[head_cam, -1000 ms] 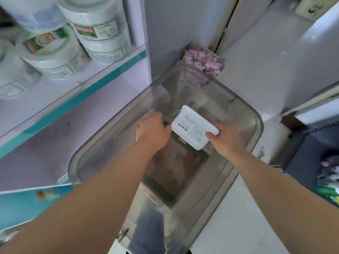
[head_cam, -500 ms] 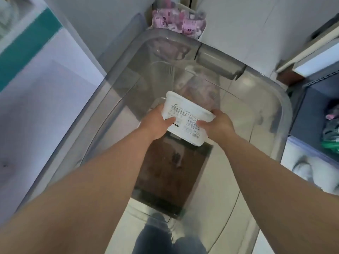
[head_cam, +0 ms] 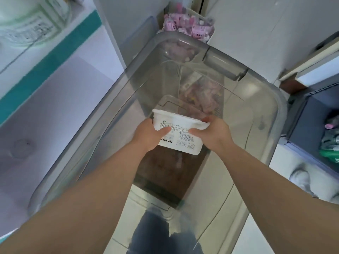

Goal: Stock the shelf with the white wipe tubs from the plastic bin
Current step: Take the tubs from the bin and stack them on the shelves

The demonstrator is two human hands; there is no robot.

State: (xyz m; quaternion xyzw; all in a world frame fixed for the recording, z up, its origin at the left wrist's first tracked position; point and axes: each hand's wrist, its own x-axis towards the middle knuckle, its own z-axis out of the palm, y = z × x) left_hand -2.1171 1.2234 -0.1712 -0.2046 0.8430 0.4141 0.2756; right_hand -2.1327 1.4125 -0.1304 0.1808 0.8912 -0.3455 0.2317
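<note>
Your two forearms are reaching forward and down into the clear plastic bin [head_cam: 271, 99], which is sitting on the floor in front of you. Your left hand [head_cam: 146, 136] is gripping the left end of a white wipe tub [head_cam: 179, 136], thumb pressed across its printed side. Your right hand [head_cam: 214, 132] is gripping the right end, fingers curled over the rim (the fingertips are overlapping the tub's top edge). The tub is being held inside the bin's opening, tilted so its label is facing you. Beyond the bin, a pile of pink packets [head_cam: 190, 26] is lying against the wall. To your left, the shelf [head_cam: 55, 55] with its teal edge strip is carrying round white tubs [head_cam: 27, 21], blurred here.
</note>
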